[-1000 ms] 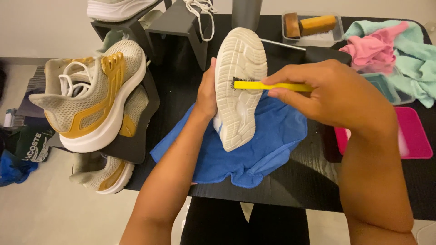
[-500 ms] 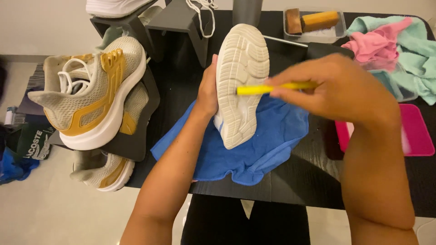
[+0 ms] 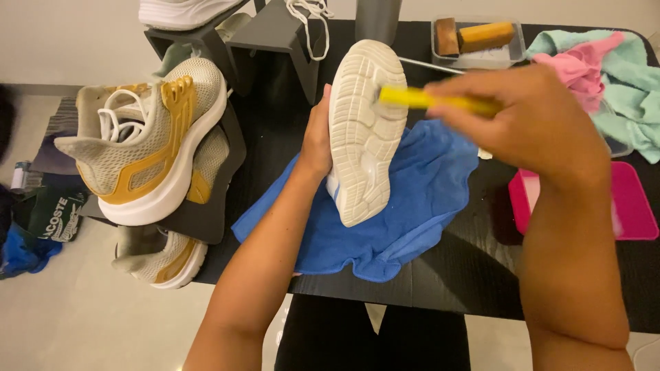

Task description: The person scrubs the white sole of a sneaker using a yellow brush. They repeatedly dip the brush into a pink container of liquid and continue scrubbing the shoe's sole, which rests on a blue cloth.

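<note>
The left hand (image 3: 317,141) wraps around the side of the white shoe with a bumpy rubber sole (image 3: 364,130), holding it sole-up over the soft blue cloth (image 3: 419,199) on the black table (image 3: 467,275); the right hand (image 3: 533,124) pinches a yellow plastic brush (image 3: 412,98) tight, its tip touching the sole.

Sole (image 3: 362,130) was off-white with a grid tread. Brush handle (image 3: 426,100) yellow. Towel (image 3: 405,206) blue. Counter (image 3: 474,275) black woodgrain. Side shoe (image 3: 148,148) beige mesh with gold overlays, white midsole. Tray (image 3: 629,206) pink. Cloths (image 3: 605,75) pink and mint.
</note>
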